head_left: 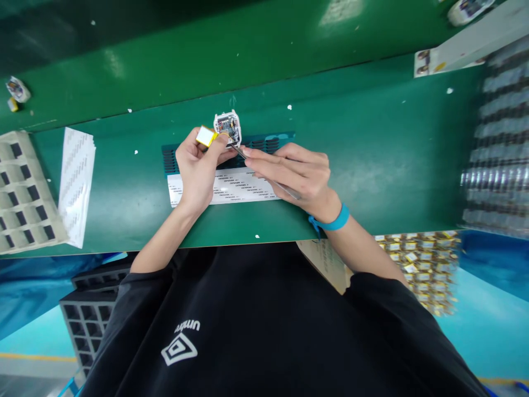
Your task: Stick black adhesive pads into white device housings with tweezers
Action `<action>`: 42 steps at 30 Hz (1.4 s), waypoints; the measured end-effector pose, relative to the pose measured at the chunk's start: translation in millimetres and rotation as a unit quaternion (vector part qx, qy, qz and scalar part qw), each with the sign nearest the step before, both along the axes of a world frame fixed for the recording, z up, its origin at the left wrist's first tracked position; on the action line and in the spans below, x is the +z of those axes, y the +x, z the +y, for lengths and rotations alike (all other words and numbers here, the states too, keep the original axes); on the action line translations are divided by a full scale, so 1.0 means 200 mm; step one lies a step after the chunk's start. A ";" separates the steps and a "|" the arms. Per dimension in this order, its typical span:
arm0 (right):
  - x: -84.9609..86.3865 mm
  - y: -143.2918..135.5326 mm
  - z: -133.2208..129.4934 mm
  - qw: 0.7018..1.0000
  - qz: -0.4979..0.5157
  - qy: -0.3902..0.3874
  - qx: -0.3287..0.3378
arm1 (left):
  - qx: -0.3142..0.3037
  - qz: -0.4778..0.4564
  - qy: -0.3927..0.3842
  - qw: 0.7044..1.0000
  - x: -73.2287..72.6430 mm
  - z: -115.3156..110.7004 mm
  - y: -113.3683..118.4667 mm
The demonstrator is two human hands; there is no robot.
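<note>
Left hand (197, 171): grasps white case (230, 124), yellow-edged pack (205, 136), presumably steadying | Right hand (301, 172): grips metal tool (239, 151) at case's near edge

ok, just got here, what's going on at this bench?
A person's left hand holds a white, squarish plastic case with its circuit board exposed; a flat white-and-yellow rectangular pouch sits at that hand's thumb and forefinger. The right hand grips a slim grey metal tool, its tip at the case's lower edge. A white printed strip lies below on the green bench.
</note>
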State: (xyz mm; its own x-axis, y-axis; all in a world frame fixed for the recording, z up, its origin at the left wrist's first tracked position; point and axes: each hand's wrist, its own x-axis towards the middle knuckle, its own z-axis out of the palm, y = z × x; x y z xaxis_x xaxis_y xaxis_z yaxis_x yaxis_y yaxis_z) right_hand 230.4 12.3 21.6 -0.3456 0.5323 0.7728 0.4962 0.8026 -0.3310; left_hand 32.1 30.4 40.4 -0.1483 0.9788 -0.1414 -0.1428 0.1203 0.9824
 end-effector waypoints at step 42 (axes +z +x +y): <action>-0.01 0.18 0.09 0.991 0.012 -0.097 -0.093 | 0.041 0.246 0.031 0.968 -0.04 0.37 -0.49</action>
